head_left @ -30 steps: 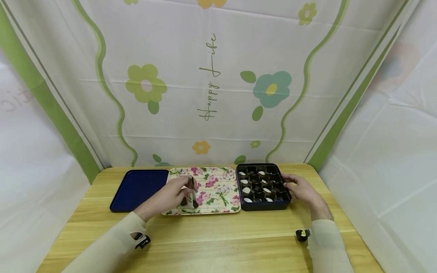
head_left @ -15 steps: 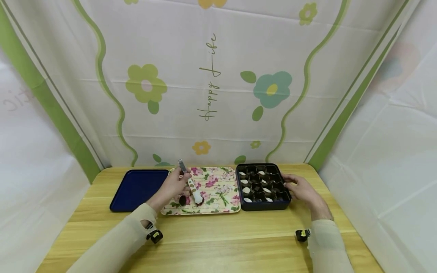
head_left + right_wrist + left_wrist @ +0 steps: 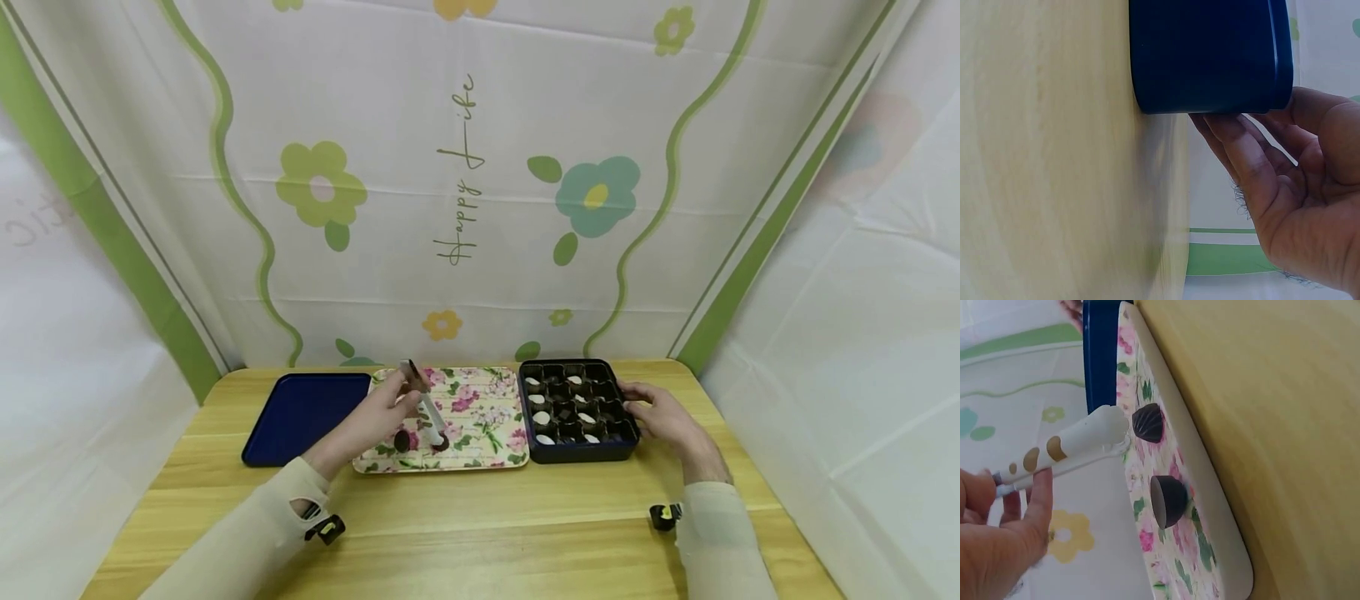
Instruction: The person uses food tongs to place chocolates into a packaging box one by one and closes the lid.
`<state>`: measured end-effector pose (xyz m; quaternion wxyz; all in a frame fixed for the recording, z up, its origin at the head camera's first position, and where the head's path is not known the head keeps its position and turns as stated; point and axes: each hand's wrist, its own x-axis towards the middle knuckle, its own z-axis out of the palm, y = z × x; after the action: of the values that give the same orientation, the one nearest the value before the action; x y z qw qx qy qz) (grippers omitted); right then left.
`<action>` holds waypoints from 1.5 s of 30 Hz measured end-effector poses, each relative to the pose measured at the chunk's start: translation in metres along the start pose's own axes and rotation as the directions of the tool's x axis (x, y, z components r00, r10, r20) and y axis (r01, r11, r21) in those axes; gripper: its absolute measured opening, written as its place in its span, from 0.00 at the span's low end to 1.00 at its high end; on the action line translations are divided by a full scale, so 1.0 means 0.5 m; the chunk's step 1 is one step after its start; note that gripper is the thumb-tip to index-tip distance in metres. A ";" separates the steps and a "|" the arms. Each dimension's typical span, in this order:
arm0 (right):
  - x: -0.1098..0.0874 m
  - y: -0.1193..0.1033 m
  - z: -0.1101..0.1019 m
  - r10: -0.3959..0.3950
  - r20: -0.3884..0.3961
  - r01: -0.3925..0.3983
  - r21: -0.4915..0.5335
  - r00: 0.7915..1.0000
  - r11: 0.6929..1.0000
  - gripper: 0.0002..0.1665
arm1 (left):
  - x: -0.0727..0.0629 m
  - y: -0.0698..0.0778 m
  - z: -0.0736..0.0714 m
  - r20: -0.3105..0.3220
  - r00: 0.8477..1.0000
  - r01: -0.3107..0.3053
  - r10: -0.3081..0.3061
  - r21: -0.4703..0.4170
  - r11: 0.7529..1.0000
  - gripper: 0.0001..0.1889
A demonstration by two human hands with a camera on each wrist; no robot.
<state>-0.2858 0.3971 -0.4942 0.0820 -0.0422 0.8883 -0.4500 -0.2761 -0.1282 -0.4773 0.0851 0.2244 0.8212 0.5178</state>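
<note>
My left hand (image 3: 380, 415) grips a pair of white tongs (image 3: 1079, 440) with brown spots and a paw-shaped end. In the left wrist view their two arms stand slightly apart, tips beside a dark ridged chocolate (image 3: 1148, 423). Nothing shows clearly between the tips. A second dark chocolate (image 3: 1170, 501), rounded with a flat face, lies nearby on the floral tray (image 3: 487, 457). My right hand (image 3: 660, 414) rests its fingertips against the right wall of a navy box (image 3: 581, 452). That box has a divided dark insert with several white and dark chocolates in its compartments.
Left of the floral tray lies a flat navy lid (image 3: 307, 417). All of it stands along the back of a wooden table (image 3: 480, 533), before a flowered white curtain (image 3: 465, 208). White sheets hang at both sides.
My left hand has turned the tongs, showing their spotted face half a second ago and a narrower side now. Their tips stay low over the tray. My right hand and the box have not moved.
</note>
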 end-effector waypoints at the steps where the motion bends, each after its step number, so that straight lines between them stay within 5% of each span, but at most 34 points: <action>1: 0.000 0.000 0.000 0.000 -0.001 0.000 0.000 1.000 1.000 0.33 | -0.002 0.001 0.003 0.014 1.000 -0.027 0.027 0.028 0.999 0.11; 6: 0.000 0.002 0.000 0.004 -0.004 -0.004 0.001 1.000 1.000 0.33 | -0.003 0.002 0.027 0.049 0.990 -0.143 0.136 0.206 0.968 0.07; 10: 0.000 0.003 0.001 0.007 0.000 -0.007 0.000 1.000 1.000 0.33 | -0.003 -0.001 0.043 0.073 0.985 -0.170 0.156 0.265 0.949 0.07; 18: 0.000 -0.001 0.002 0.007 0.003 -0.007 0.011 1.000 1.000 0.33 | -0.003 -0.003 0.049 0.077 0.991 -0.128 0.111 0.284 0.950 0.07; 26: -0.001 -0.003 0.003 -0.002 0.002 0.002 0.014 1.000 1.000 0.33 | -0.001 -0.016 0.061 0.072 0.981 -0.195 0.182 0.315 0.929 0.06; 35: 0.001 0.002 0.002 -0.009 0.002 0.009 0.032 1.000 0.999 0.33 | 0.013 -0.017 0.078 -0.046 0.993 -0.093 0.108 0.258 0.962 0.12; 39: 0.000 0.003 0.002 -0.007 0.004 0.007 0.036 1.000 0.999 0.33 | 0.032 -0.001 0.091 -0.112 0.989 -0.062 0.095 0.267 0.962 0.13; 45: 0.000 0.000 0.002 -0.006 0.003 0.006 0.044 1.000 0.999 0.33 | 0.079 0.051 0.116 -0.116 0.985 -0.099 0.126 0.216 0.971 0.15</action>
<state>-0.2854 0.3962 -0.4948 0.0830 -0.0440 0.8779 -0.4696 -0.2825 -0.0537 -0.4772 -0.0220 0.2443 0.8609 0.4458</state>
